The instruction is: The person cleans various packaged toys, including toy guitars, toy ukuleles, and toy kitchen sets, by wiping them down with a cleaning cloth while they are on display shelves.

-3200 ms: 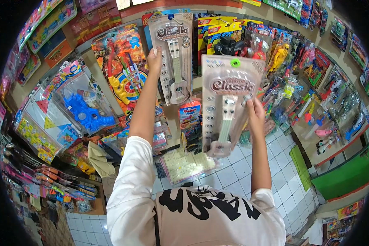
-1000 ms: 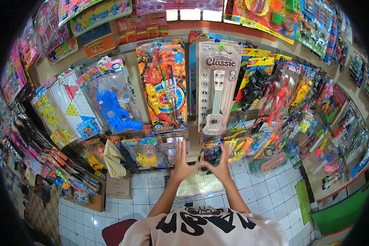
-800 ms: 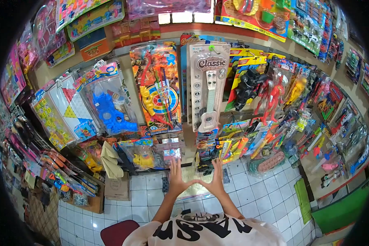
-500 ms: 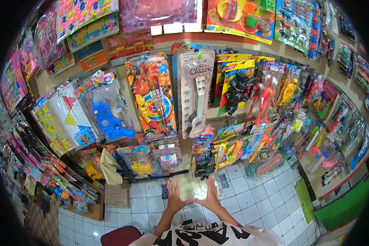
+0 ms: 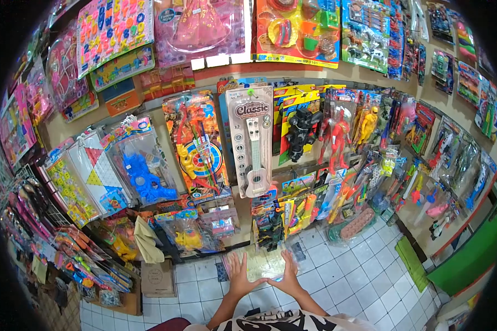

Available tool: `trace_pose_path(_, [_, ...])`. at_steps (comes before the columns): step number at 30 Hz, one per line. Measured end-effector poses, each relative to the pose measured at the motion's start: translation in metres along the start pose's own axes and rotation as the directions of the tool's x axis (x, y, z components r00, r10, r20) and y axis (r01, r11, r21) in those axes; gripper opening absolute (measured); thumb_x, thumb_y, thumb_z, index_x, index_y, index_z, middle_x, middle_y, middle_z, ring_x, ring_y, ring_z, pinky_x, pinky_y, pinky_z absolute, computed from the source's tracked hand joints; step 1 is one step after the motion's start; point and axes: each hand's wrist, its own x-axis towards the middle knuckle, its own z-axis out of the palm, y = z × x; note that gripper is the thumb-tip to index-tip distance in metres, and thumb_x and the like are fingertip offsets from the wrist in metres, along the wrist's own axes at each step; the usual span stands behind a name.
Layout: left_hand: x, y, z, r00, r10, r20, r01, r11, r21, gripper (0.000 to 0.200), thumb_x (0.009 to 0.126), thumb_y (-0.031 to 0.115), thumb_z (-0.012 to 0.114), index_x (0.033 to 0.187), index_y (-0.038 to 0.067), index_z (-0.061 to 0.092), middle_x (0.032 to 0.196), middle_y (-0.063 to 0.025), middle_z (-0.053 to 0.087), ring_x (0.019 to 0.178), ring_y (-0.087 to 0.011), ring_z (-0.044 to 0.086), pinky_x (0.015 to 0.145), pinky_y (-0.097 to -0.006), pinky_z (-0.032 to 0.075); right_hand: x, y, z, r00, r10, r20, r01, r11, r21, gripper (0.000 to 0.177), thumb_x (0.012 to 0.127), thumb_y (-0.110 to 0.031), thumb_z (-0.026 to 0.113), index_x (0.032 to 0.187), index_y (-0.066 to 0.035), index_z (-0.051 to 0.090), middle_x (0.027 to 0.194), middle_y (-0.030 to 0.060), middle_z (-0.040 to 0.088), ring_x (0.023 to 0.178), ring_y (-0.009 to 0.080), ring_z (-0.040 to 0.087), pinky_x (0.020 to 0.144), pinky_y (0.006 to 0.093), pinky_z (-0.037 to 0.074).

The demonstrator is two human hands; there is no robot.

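A: Where are the hands?

B: Low and near, just above the printed shirt. The left hand (image 5: 238,274) and the right hand (image 5: 286,271) are both held up flat with the fingers spread wide, holding nothing. The thumbs point at each other. I cannot tell if they touch.

A: What is closest to them?

B: A flat clear packet (image 5: 262,258) shows in the gap between them, just beyond the fingertips, low against the display on the white tile floor (image 5: 337,270). It has pale yellowish print inside, too small to read.

A: And the guitar?

B: The toy guitar pack (image 5: 252,140) hangs far up the wall, straight above the hands and well apart from them. It is a tall, pale card under clear plastic with "Classic" across the top. A small white guitar stands upright in it, with a row of round discs down its left side.

A: Anything between it and the hands?

B: Yes, a crowded bunch of small toy packs (image 5: 270,220) hangs under the guitar.

A: What is around it?

B: Just left is an archery target set (image 5: 197,146) in orange, then a blue toy gun pack (image 5: 143,171). Just right hang a black figure (image 5: 301,127), a red figure (image 5: 337,135) and a yellow figure (image 5: 367,124). High above is a pink dress pack (image 5: 196,27). Near left, a cardboard box (image 5: 157,278) sits on the floor, and a green mat (image 5: 410,262) lies at the right.
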Motion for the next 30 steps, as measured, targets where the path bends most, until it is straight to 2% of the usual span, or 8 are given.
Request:
trace_pose_path(2, [-0.008,0.001,-0.005,1.0,-0.009,0.028,0.009,1.0,-0.011,0.125,0.056,0.061,0.076,0.144,0.004,0.007,0.146,-0.0308,-0.005,0.135,-0.0484,-0.001,0.106,-0.0586,0.008,-0.009,-0.008,-0.001,1.0,-0.012,-0.022,0.011,0.998,-0.064,0.107,0.058,-0.037,0.082,0.139,-0.004,0.019,0.144,0.0251,0.02,0.136,0.0428,0.014,0.105,0.0526,0.015])
trace_pose_path(7, [-0.046,0.0,-0.02,0.996,-0.078,0.053,0.082,0.994,-0.07,0.126,0.057,0.06,0.076,0.144,0.004,0.005,0.146,-0.0316,-0.005,0.135,-0.0477,-0.002,0.106,-0.0584,0.006,-0.039,-0.023,0.018,1.0,0.009,-0.012,-0.009,1.0,-0.029,0.106,0.058,-0.035,0.083,0.138,-0.004,0.021,0.143,0.0242,0.023,0.135,0.0429,0.016,0.106,0.0511,0.018])
trace_pose_path(17, [-0.126,-0.018,-0.046,0.978,-0.175,-0.116,0.16,0.979,-0.122,0.115,0.063,0.048,0.079,0.145,0.007,0.009,0.147,-0.0299,0.0,0.135,-0.0475,0.003,0.106,-0.0584,0.009,-0.079,-0.071,0.05,0.996,-0.068,0.065,0.069,0.998,-0.006,0.094,0.062,-0.03,0.082,0.136,-0.006,0.028,0.143,0.0233,0.023,0.134,0.0389,0.021,0.107,0.0472,0.02])
trace_pose_path(20, [-0.124,-0.012,-0.06,0.964,-0.121,-0.235,0.067,0.973,-0.223,0.097,0.071,0.032,0.076,0.143,0.006,0.016,0.148,-0.0271,0.004,0.137,-0.0427,0.007,0.107,-0.0563,0.01,-0.035,-0.053,0.055,0.985,-0.168,-0.041,0.173,0.972,0.157,0.081,0.066,-0.025,0.08,0.13,-0.006,0.035,0.138,0.0205,0.033,0.132,0.0337,0.027,0.107,0.0428,0.022])
trace_pose_path(22, [-0.116,-0.015,-0.069,0.95,-0.095,-0.299,-0.004,0.95,-0.313,0.089,0.074,0.026,0.073,0.142,0.006,0.02,0.148,-0.0257,0.005,0.138,-0.0398,0.008,0.108,-0.0547,0.01,0.022,-0.069,0.02,0.946,-0.308,-0.098,0.321,0.933,0.165,0.062,0.073,-0.017,0.076,0.124,-0.005,0.042,0.129,0.014,0.044,0.124,0.0257,0.039,0.103,0.0366,0.032])
trace_pose_path(26, [-0.087,-0.011,-0.098,0.909,-0.039,-0.416,-0.042,0.982,-0.185,0.078,0.075,0.014,0.069,0.14,0.006,0.028,0.15,-0.0197,0.009,0.138,-0.0366,0.011,0.109,-0.0507,0.008,0.131,-0.111,-0.057,0.987,-0.039,-0.154,0.123,0.8,0.587,0.025,0.087,-0.016,0.062,0.108,-0.004,0.058,0.104,0.002,0.06,0.096,0.0102,0.055,0.085,0.0252,0.044])
trace_pose_path(28, [-0.074,-0.01,-0.107,0.878,-0.055,-0.476,-0.067,0.97,-0.236,0.072,0.076,0.012,0.067,0.139,0.006,0.032,0.15,-0.0184,0.012,0.138,-0.0361,0.013,0.11,-0.0502,0.008,0.18,-0.133,-0.095,0.947,-0.146,-0.288,0.289,0.779,0.556,0.011,0.085,-0.013,0.063,0.092,-0.003,0.064,0.084,-0.0007,0.063,0.077,0.0066,0.056,0.072,0.0228,0.047])
trace_pose_path(30, [-0.061,-0.016,-0.11,0.855,-0.079,-0.513,-0.08,0.956,-0.281,0.071,0.076,0.011,0.066,0.138,0.006,0.033,0.15,-0.0185,0.013,0.138,-0.0362,0.013,0.11,-0.0503,0.008,0.227,-0.15,-0.127,0.958,-0.087,-0.274,0.218,0.842,0.494,0.009,0.082,-0.013,0.067,0.082,-0.004,0.066,0.078,-0.0008,0.063,0.073,0.0062,0.055,0.068,0.0222,0.045])
